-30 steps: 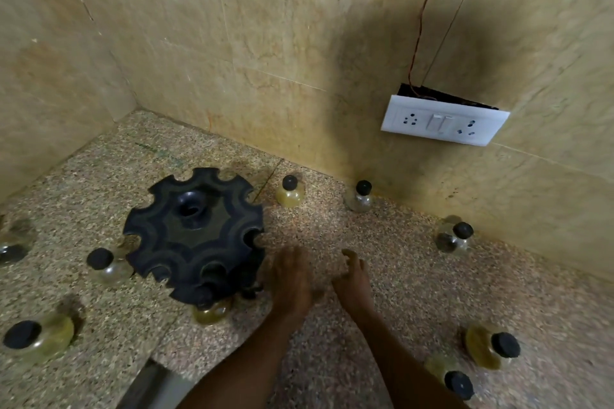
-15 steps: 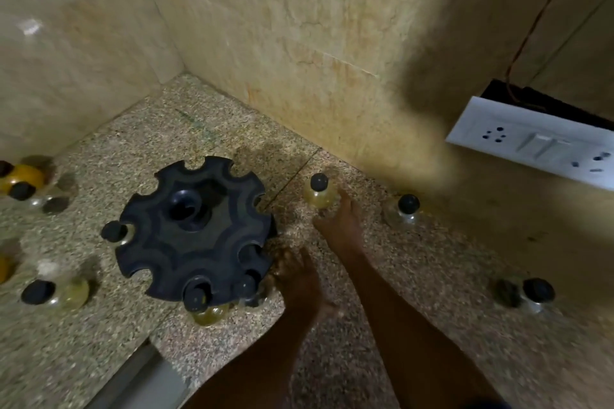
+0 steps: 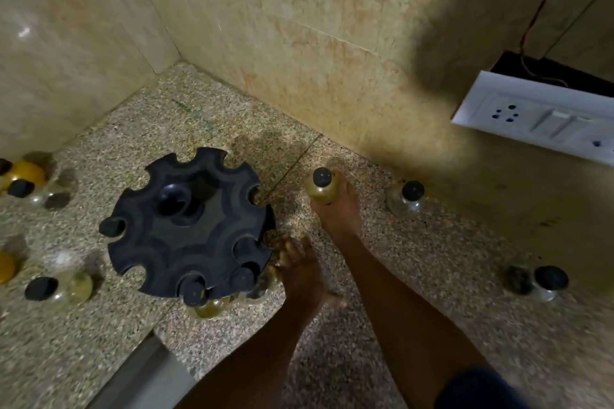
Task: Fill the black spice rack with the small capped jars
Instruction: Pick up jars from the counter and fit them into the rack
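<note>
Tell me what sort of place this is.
Probably a home kitchen counter corner: a speckled stone worktop meets tiled walls, with a wall switchboard, a black spice rack and small capped jars around.

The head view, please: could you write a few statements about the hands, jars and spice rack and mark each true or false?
1. The right hand grips a yellowish jar with a black cap. True.
2. That jar already sits in a slot of the black spice rack. False: it stands on the speckled counter, apart from the rack.
3. The left hand is beside the rack's near right edge. True.
4. Every slot around the rack is filled. False: several notches are empty.
5. A white switch plate hangs off the wall. True.
</note>
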